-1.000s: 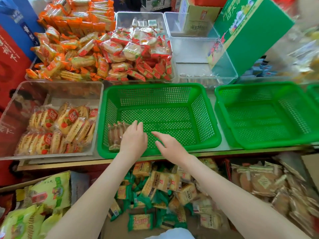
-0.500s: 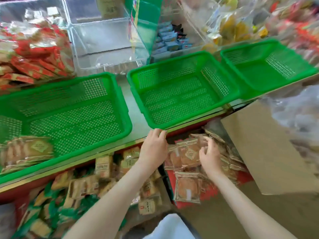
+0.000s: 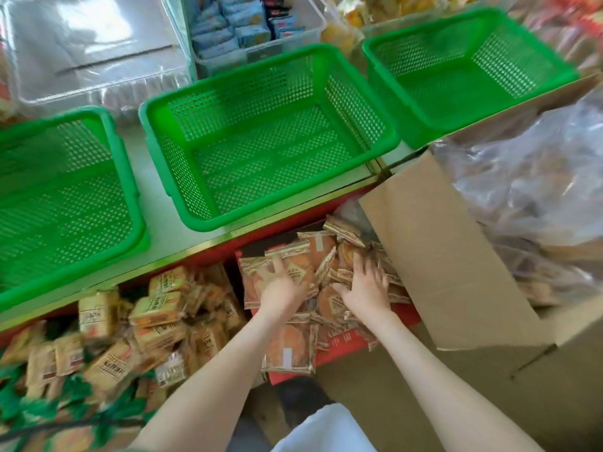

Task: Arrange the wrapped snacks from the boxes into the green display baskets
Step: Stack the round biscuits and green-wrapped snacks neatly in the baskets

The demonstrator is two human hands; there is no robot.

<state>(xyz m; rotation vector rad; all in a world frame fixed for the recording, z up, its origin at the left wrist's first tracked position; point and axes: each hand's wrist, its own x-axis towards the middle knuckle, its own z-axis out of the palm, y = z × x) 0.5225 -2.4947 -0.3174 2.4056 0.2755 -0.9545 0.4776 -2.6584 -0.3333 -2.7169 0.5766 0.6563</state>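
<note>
My hands are apart, both down in the red box (image 3: 339, 351) at six o'clock from the middle green basket (image 3: 176, 164), gathering wrapped snacks (image 3: 287, 347). My right hand (image 3: 367, 287) lies spread on them. I cannot tell if my left hand (image 3: 282, 290) grips.

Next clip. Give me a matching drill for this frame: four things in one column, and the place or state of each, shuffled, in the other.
Things:
1. middle green basket
2. clear bin behind that basket
3. left hand
4. cardboard flap

Places and states:
a. stands just to the right of the right hand
b. holds blue packets
c. holds nothing
d. rests on the brown-wrapped cakes

Pairs: 1-c; 2-b; 3-d; 4-a.
</note>
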